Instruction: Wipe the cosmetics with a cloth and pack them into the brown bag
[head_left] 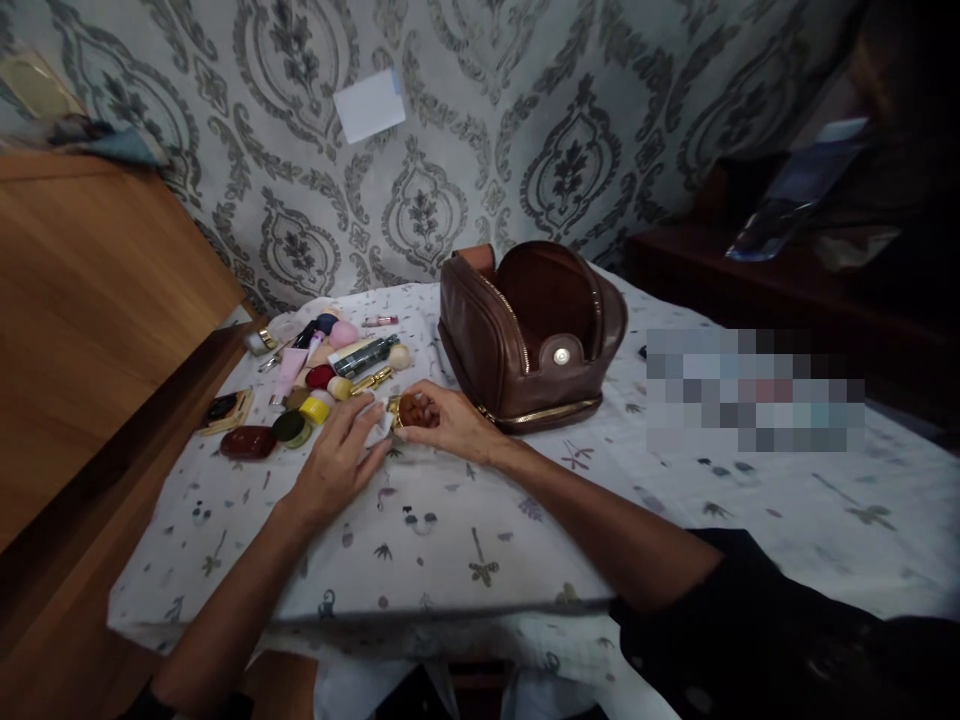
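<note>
My right hand [450, 425] is closed round a small amber-brown round item [417, 411] with a gold-coloured edge, near the middle of the cloth. Just to its left, my left hand [343, 450] has its fingers bent over a small white item [377, 420], partly hidden by them. Beyond my left hand lies a pile of cosmetics, with a yellow-lidded jar [314, 409], a dark green jar [291, 429], a red round item [320, 377] and a pink tube [289, 372]. Behind my right hand, a brown leather bag [480, 340] stands with its top unzipped.
A patterned white cloth [450, 560] covers the table. Dark red case [248, 442] and black-and-gold compact [223, 411] lie at the left. A wooden cabinet [97, 280] borders the left side, dark furniture [697, 285] the back right. A blurred-out patch covers things at the right.
</note>
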